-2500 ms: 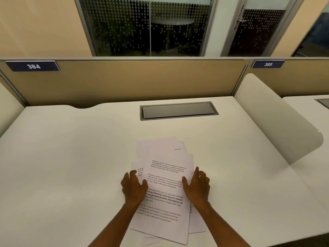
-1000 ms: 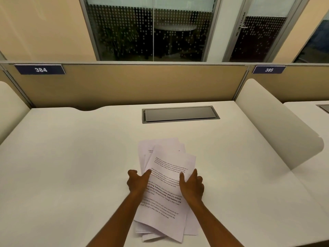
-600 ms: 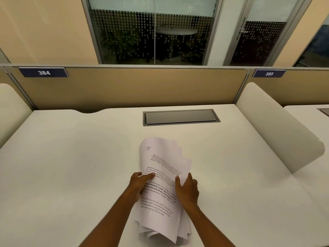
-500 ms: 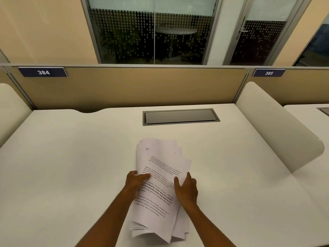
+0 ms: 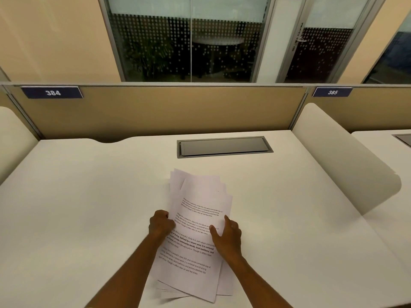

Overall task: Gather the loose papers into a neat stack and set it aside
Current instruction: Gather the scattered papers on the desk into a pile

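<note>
Several white printed papers (image 5: pixel 195 221) form an uneven pile near the front middle of the white desk (image 5: pixel 89 196), corners fanning out at the far end and the near end. My left hand (image 5: pixel 160 224) grips the pile's left edge, fingers curled under it. My right hand (image 5: pixel 227 236) holds the right edge, thumb lying on the top sheet. The sheets bow slightly between both hands. The top sheet shows paragraphs of black text.
A grey cable hatch (image 5: pixel 224 147) is set into the desk behind the pile. A tan partition (image 5: pixel 155 112) with a "384" label (image 5: pixel 53 92) closes the back. Curved cream dividers stand at the right (image 5: pixel 342 156) and left (image 5: pixel 13 138).
Both hands moved from pressing flat on the spread sheets to gripping the pile's side edges. The sheets were drawn inward into a narrower pile.
</note>
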